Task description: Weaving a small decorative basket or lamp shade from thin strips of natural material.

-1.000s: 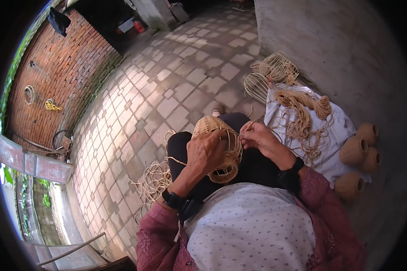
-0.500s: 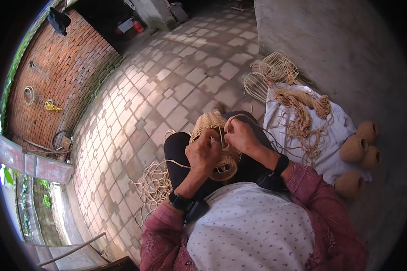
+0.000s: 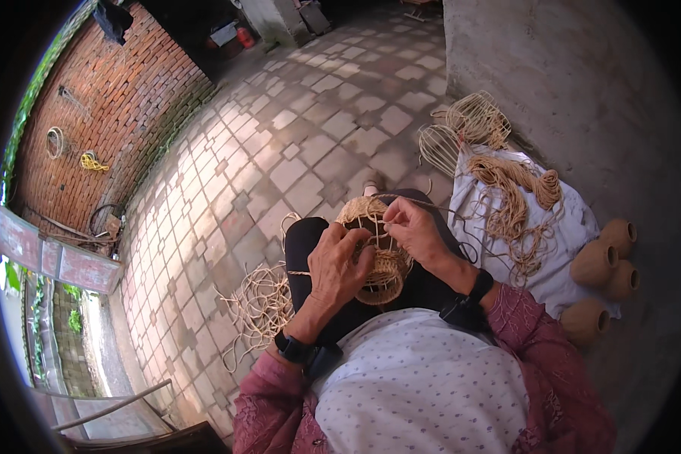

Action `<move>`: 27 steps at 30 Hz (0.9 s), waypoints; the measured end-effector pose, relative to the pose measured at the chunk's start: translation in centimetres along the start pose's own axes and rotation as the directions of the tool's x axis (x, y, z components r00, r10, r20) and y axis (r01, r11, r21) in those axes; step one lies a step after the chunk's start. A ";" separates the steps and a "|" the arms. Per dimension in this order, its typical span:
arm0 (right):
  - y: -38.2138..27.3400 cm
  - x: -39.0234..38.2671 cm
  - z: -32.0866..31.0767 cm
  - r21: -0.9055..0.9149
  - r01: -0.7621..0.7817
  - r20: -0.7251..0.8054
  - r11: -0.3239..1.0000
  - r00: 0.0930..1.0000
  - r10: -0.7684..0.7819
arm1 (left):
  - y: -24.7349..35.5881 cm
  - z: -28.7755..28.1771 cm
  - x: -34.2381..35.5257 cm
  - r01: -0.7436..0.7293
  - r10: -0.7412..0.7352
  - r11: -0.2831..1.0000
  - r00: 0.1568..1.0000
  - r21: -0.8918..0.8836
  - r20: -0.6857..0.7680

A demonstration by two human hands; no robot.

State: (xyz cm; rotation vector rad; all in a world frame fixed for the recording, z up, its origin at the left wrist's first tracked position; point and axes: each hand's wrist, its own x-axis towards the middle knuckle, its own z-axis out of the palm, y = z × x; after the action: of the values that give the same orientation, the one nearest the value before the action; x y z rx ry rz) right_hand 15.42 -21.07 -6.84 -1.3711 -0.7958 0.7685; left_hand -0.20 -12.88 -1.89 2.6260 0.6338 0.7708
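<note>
Basket: on the lap, between the hands; one woven band [image 3: 359,206] at its far part, another round its near opening, with bare ribs [image 3: 380,240] spanning the gap. Basket [image 3: 390,262] lies tilted, near opening toward the body.
Left hand [image 3: 333,263]: half curled, closed round the basket's left side, thumb on the near side; fingertips partly hidden, so exact hold unclear.
Right hand [image 3: 418,238]: thumb and forefinger brought together in a fine pinch over the gap, apparently on twisted cord [image 3: 431,204]; contact point too small to be sure.
Right-side run: the twisted cord passes the far side of the right hand, then loops down right beside the thigh.
Left-side run: a taut-looking strand [image 3: 297,272] leaves the left hand toward the loose cord heap [image 3: 257,303] on the left floor. Same cord or not: can't tell.
Step, my read: working cord at the open ribs.
Brace: use the left hand as the clamp, basket firm against the thighs.
Pinch: grip close to the rib being worked; a long free end will probably wander.
Tension: snug each pass evenly; overpulling could draw the ribs together.
Spacing: check rib gaps before tightening; thin ribs likely flex.
Snag risk: keep the right-side loop clear of the cord hanks [image 3: 507,181] on the white cloth [image 3: 575,212].
</note>
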 end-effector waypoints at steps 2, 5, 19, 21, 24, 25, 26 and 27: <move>-0.5 -0.4 0.0 -0.071 0.016 0.045 0.997 0.999 -0.013 | 0.0 -0.2 0.3 0.028 -0.030 0.999 0.994 0.024 0.101; -0.5 -1.2 -0.5 -0.270 0.327 0.172 0.906 0.942 -0.289 | -1.1 0.1 0.5 0.066 -0.055 0.997 0.973 -0.038 0.224; -0.2 -1.7 -0.3 -0.232 0.408 0.209 0.883 0.908 -0.364 | -2.8 0.9 -0.1 0.610 -0.340 0.572 0.785 -0.549 0.518; -0.4 -1.8 -0.1 -0.091 0.112 0.132 0.990 0.986 -0.100 | -2.4 1.0 -0.1 0.580 -0.323 0.588 0.808 -0.564 0.493; 0.4 -1.2 0.0 0.005 0.048 0.035 0.999 0.998 -0.048 | -1.2 0.5 0.0 0.330 -0.181 0.848 0.916 -0.414 0.358; 0.5 -1.2 0.0 0.006 0.047 0.033 0.999 0.998 -0.047 | -0.8 0.3 0.0 0.326 -0.190 0.876 0.910 -0.355 0.368; 0.4 -1.2 0.1 0.165 -0.051 0.039 0.985 0.998 0.045 | -0.6 0.2 0.0 0.321 -0.201 0.901 0.905 -0.293 0.376; 0.2 -1.2 0.2 0.319 -0.147 0.059 0.936 0.989 0.135 | -0.7 0.1 -0.1 0.322 -0.201 0.901 0.904 -0.292 0.377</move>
State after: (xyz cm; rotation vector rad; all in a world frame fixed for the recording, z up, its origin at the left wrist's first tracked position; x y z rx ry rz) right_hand 14.66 -21.96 -7.07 -1.1281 -0.5718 0.9925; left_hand -0.38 -12.39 -2.31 2.2090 0.6660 0.2998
